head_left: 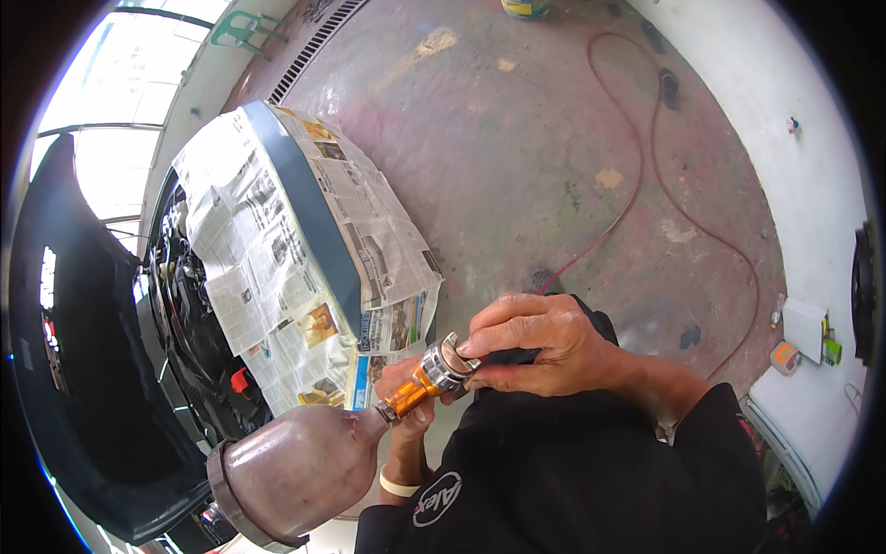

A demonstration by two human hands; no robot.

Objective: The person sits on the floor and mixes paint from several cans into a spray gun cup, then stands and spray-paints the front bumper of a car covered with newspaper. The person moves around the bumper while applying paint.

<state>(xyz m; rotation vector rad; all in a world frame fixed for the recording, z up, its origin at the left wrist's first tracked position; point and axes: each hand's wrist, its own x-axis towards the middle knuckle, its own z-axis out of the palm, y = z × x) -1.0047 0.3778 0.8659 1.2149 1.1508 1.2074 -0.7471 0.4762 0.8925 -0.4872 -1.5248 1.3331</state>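
Observation:
A paint spray gun (409, 399) with an orange body and silver front is tilted across the lower middle. Its large, cloudy plastic paint cup (300, 471) points to the lower left. My left hand (418, 423), a pale band at its wrist, is closed around the gun from behind; the gun hides part of its fingers. On the other side, my right hand (544, 346) pinches the metal air cap (452, 358) at the gun's front between thumb and fingers. Just beyond the gun lies a bare blue-grey car panel (309, 208), bordered by newspaper sheets (249, 240).
At the left, a car's dark hood (88, 351) is raised over its engine bay (175, 286). A red hose (637, 138) loops across the stained floor. A green stool (242, 30) and a floor drain grate (314, 51) are far off. A white wall (784, 102) bounds the right.

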